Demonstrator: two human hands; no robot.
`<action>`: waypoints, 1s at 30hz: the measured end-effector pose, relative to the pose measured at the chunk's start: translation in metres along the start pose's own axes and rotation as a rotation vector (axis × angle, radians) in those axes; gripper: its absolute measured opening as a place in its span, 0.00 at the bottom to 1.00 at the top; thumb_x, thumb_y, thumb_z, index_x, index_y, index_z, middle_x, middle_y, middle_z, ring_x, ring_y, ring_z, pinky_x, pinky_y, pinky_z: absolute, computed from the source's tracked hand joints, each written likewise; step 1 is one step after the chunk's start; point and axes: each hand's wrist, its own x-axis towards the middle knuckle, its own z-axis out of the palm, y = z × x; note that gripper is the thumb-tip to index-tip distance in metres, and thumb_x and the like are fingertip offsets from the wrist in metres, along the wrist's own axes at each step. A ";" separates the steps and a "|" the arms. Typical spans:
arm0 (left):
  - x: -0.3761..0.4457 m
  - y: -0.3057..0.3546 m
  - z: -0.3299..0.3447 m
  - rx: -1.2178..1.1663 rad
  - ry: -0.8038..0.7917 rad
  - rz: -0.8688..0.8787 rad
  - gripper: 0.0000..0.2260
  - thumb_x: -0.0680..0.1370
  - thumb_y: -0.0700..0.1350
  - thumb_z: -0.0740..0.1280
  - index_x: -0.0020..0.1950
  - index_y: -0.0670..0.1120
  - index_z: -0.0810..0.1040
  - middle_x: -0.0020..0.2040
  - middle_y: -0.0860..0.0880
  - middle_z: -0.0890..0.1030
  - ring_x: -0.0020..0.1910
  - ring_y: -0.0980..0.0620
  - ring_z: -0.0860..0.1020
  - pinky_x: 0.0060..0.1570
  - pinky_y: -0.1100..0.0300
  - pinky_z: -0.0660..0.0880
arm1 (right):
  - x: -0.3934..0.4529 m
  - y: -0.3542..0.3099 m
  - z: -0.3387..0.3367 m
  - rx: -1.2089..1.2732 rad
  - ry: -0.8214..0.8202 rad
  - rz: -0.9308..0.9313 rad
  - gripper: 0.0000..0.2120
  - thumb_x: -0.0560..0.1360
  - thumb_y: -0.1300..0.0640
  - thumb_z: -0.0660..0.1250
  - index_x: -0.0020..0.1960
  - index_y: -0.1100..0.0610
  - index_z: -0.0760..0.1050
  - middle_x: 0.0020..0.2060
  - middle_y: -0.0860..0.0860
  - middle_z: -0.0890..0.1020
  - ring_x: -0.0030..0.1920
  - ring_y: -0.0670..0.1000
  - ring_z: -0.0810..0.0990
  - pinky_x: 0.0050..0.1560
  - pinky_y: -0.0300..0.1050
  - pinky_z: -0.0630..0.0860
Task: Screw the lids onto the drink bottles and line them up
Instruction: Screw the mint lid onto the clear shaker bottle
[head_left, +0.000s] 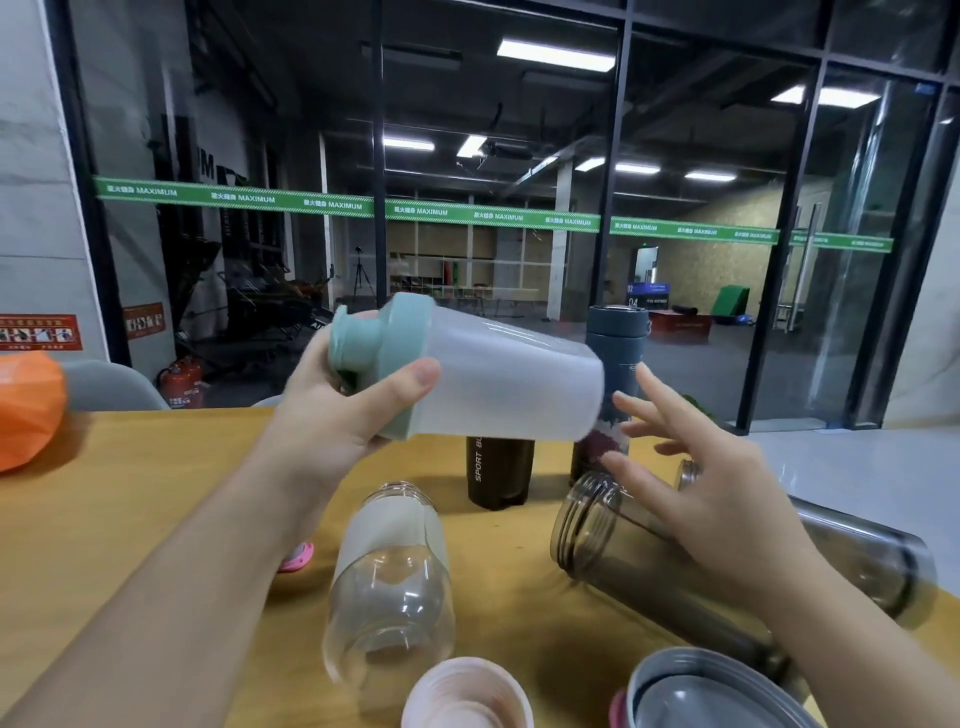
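Left hand (332, 415) grips frosted shaker (498, 384), teal lid (379, 348)

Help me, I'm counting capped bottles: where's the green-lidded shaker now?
Head view, centre: the left hand holds the green-lidded shaker tilted above the table, before the dark sport bottle.

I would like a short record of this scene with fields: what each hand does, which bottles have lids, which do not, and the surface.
left hand: left hand grips the frosted white shaker bottle near its teal lid, held tilted above the table
right hand: right hand open, fingers spread, beside the shaker's base
lidded, upright: dark blue flask; black sport bottle, top hidden
lidless, lying: clear bottle with white sleeve; smoky grey bottle
surface: yellow wooden table
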 end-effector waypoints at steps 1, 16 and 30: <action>0.002 0.000 -0.002 0.036 0.066 0.022 0.34 0.54 0.59 0.76 0.59 0.57 0.74 0.57 0.48 0.80 0.56 0.48 0.80 0.54 0.47 0.78 | 0.001 0.002 0.000 0.004 0.029 0.011 0.33 0.69 0.45 0.65 0.71 0.42 0.56 0.55 0.31 0.73 0.54 0.30 0.74 0.52 0.28 0.72; 0.031 -0.002 -0.008 0.815 0.366 0.049 0.37 0.68 0.49 0.76 0.72 0.54 0.61 0.67 0.44 0.61 0.53 0.54 0.64 0.54 0.63 0.60 | 0.003 0.009 -0.006 -0.395 -0.115 0.281 0.26 0.75 0.48 0.65 0.72 0.48 0.64 0.65 0.48 0.75 0.63 0.50 0.73 0.60 0.48 0.72; 0.075 -0.030 -0.010 0.883 0.210 -0.094 0.41 0.67 0.49 0.77 0.76 0.54 0.60 0.69 0.44 0.63 0.56 0.48 0.69 0.55 0.56 0.67 | 0.004 0.017 -0.007 -0.446 -0.240 0.321 0.22 0.76 0.46 0.65 0.68 0.48 0.69 0.64 0.46 0.76 0.61 0.49 0.75 0.57 0.45 0.73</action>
